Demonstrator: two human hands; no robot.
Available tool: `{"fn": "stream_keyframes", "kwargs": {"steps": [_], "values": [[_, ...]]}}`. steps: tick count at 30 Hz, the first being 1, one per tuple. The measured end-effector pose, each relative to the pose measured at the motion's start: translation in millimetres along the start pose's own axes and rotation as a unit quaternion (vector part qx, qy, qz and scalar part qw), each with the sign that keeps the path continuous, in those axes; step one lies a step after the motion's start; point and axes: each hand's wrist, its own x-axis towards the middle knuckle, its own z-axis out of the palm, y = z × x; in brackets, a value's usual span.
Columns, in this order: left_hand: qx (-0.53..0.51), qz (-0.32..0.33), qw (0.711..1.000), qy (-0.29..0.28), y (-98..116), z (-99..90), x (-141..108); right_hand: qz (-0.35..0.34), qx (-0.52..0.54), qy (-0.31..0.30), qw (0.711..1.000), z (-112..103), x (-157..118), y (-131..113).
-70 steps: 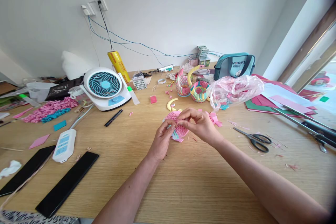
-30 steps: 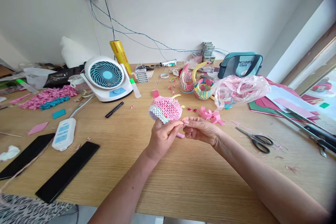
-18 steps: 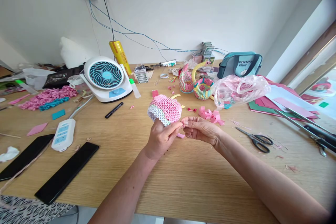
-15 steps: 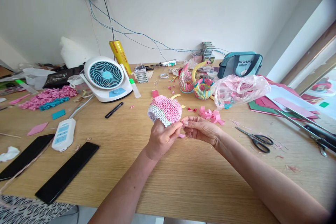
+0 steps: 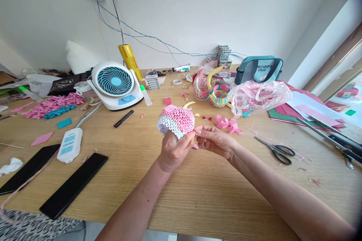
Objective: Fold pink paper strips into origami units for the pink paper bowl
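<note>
1. The folded-paper dome [image 5: 175,121] was built from many small interlocked paper units: pink rows over the top, white and pale rows along the lower edge. It sat above the middle of the wooden desk [image 5: 198,196], held up clear of the surface.
2. The left hand [image 5: 175,152] was closed around the dome's underside, its fingers gripping the lower edge.
3. The right hand [image 5: 215,141] was pinched, with its fingers [image 5: 198,131] meeting the dome's edge beside the left hand. Whether they held a separate paper unit could not be told.
4. Counted on the desk: one pair of scissors [image 5: 278,152], one fan [image 5: 115,81], one power strip [image 5: 69,145], one black marker [image 5: 123,118], two black slabs [image 5: 73,186] [image 5: 28,168], and two finished paper-unit pieces [image 5: 200,88] [image 5: 219,96].
</note>
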Motion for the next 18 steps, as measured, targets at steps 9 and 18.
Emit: {"fn": "stream_keyframes", "kwargs": {"steps": [9,18], "values": [[-0.078,-0.081,0.994,0.005,3.7,-2.2,7.4,0.028,0.104,0.023,0.994,2.9,1.0,2.3],[-0.117,-0.125,0.985,-0.019,5.4,-2.3,9.7,0.025,0.123,0.038,0.991,-0.3,2.8,1.1]]}}
